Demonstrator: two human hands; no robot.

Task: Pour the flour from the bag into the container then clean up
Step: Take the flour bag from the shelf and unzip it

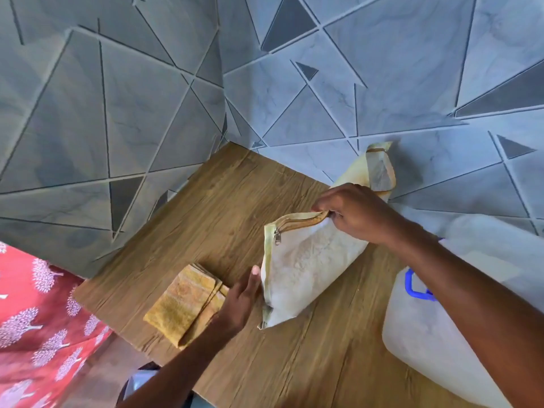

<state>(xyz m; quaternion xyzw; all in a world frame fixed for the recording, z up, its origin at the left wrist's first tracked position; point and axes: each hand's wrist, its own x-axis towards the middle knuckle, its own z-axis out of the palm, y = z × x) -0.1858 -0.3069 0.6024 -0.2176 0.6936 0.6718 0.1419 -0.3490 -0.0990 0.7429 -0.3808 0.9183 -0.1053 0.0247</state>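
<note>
A whitish flour bag [306, 266] with a yellow edge and a zipper lies on its side on the wooden table [223, 207]. My right hand [356, 213] pinches the bag's zippered top edge near its far corner. My left hand [238, 301] rests flat against the bag's near yellow side edge, fingers together. A translucent white plastic container [435, 343] with a blue latch [412, 287] sits at the right, partly hidden by my right forearm. A folded yellow cloth [185, 304] lies just left of my left hand.
Grey geometric tiled walls [382, 83] close the table at the back and left, forming a corner. A red patterned fabric [38, 319] hangs beyond the table's left edge. The bag's handle end [381, 169] leans on the back wall.
</note>
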